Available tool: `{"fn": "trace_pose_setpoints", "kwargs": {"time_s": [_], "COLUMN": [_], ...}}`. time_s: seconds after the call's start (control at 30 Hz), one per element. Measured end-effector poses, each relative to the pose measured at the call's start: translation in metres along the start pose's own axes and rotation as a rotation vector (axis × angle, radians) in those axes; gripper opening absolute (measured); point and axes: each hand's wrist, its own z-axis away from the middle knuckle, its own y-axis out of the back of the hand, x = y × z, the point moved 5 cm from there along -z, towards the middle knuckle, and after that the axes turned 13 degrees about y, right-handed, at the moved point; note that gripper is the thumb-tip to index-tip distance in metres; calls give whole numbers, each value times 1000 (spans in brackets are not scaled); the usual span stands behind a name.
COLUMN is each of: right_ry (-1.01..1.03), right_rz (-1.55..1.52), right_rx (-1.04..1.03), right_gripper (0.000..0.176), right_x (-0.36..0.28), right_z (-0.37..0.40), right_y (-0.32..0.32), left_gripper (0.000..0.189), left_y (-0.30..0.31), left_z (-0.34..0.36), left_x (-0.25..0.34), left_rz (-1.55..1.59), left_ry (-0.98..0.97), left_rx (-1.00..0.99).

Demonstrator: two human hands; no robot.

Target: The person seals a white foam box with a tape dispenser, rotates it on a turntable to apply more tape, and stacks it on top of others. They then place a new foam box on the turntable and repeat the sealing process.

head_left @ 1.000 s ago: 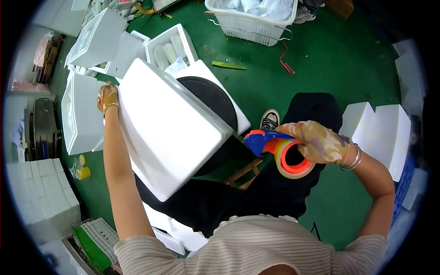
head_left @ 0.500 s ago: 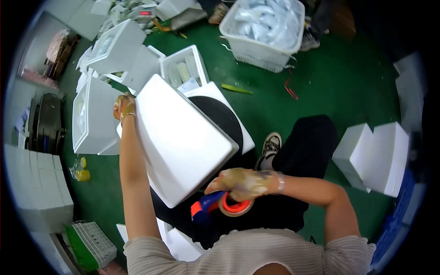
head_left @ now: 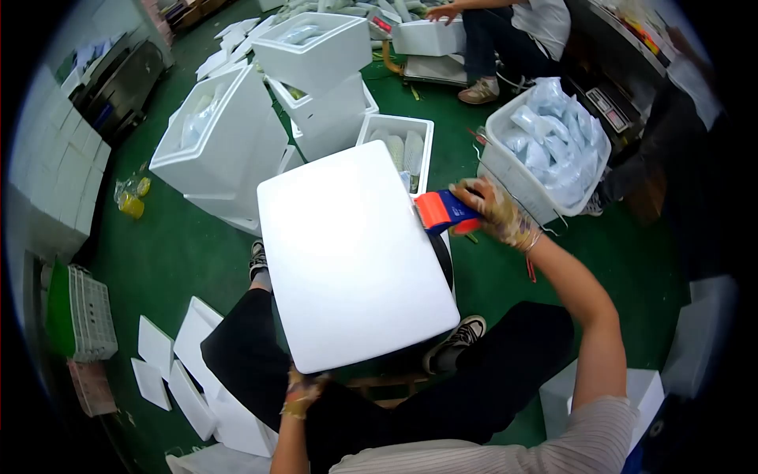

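Observation:
A white foam box with its lid on stands before my knees, over a round black surface. My right hand, in a stained glove, grips a blue and orange tape dispenser, whose orange end is against the box's right edge. Below the box's near left corner is my left hand, also gloved; it is partly blurred and its fingers are hard to make out.
Open foam boxes with bagged goods are stacked ahead and left. A white basket of bags stands at the right, near a seated person. Foam lids lie at lower left. A green and white crate is far left.
The view has shifted. The box, tilted before, now sits flatter. My right hand has brought the dispenser from my lap to its right edge. My left hand has moved from the far side to the near corner.

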Motion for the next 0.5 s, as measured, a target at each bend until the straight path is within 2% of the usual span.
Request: {"fn": "trace_pose_setpoints", "kwargs": {"time_s": [0.03,0.07,0.13,0.17,0.23,0.27,0.3,0.37,0.43,0.47,0.5], "right_ry": [9,19,-78,-78,-158,-80,-415,-636,-713,-836,-956], "right_rz": [-4,-7,-50,-51,-191,-130,-184,-605,-95,-206,-188], "right_rx": [53,48,222,227,396,496,332,546,143,74,-230], "right_gripper": [86,86,79,79,74,66,59,52,49,47,46], "right_x": [-1,-2,-7,-14,-27,-37,-38,-26,-32,-15,-5], "right_z": [8,16,27,29,39,26,26,28,-3,-7,-15], "right_y": [-13,-28,-45,-55,-66,-50,-40,-29,26,30,36], "left_gripper": [46,46,41,41,50,55,60,58,57,57,56], "left_y": [-19,-21,-19,-10,24,37,44,24,48,30,11], "left_z": [-7,-25,-60,-68,-74,-78,-83,-13,-13,3,17], "left_x": [-13,-34,-52,-52,-56,-53,-52,113,170,227,268], "left_rz": [-578,-570,-253,-258,88,261,435,62,138,0,-136], "left_ry": [-337,-335,-59,-60,32,78,126,-1,-69,-17,34], "left_rx": [4,12,-196,-193,-168,-157,-144,336,385,393,397]}}
